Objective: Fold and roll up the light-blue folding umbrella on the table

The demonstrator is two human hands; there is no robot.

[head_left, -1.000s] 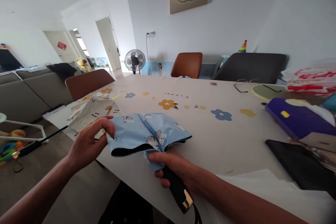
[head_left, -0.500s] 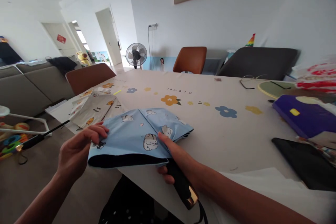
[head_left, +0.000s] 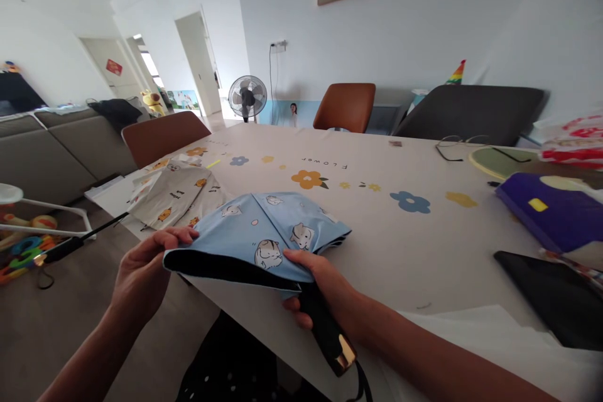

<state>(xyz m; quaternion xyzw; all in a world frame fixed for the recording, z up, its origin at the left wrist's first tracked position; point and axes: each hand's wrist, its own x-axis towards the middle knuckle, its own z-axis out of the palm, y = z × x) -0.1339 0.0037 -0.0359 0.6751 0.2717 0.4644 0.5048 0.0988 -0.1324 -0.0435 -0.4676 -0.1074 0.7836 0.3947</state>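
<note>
Head view. Blue umbrella (head_left: 245, 232), partly folded, above the near left part of the table (head_left: 377, 245), between both hands. Right hand (head_left: 330, 286): fingers wrapped around the black handle (head_left: 320, 320), thumb pressed on the blue cloth just above it. Handle pointing near and right, gold at the end, dark strap hanging off. Left hand (head_left: 141, 270): fingers narrow, gripping the left edge of the cloth; thumb mostly hidden. Near side of the cloth gaping, dark lining in view. Just beyond the left hand, on the table: beige umbrella (head_left: 183, 195), handle sticking out past the left edge. Right side: flat black object (head_left: 546, 298), purple box (head_left: 549, 207) farther back. Far side: orange chair (head_left: 345, 107); fan (head_left: 247, 98) farther left.
</note>
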